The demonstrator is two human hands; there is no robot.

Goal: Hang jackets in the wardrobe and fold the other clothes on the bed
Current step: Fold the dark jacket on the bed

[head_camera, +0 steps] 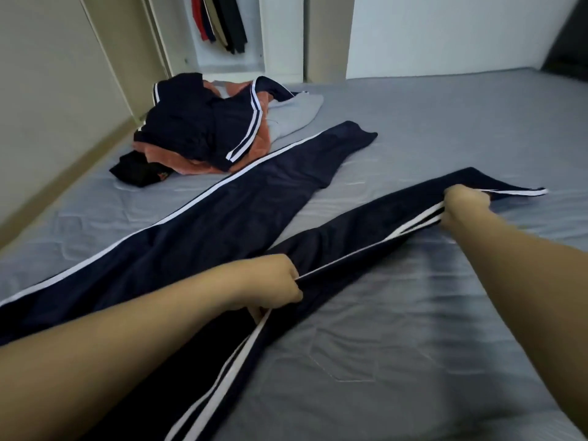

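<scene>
Navy track pants (241,198) spread on bed (413,313). Left hand (273,281) pinches striped seam of near leg mid-length; right hand (463,206) grips same leg near cuff, which extends past fist

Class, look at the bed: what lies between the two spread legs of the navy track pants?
In the head view, only bare grey bedsheet shows between the two legs of the navy track pants; nothing else lies there.

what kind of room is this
Most likely a bedroom. A wide bed with a grey-blue sheet fills the view, an open white wardrobe with clothes on hangers stands past it, and a pile of clothes lies beside the navy track pants being folded.
</scene>
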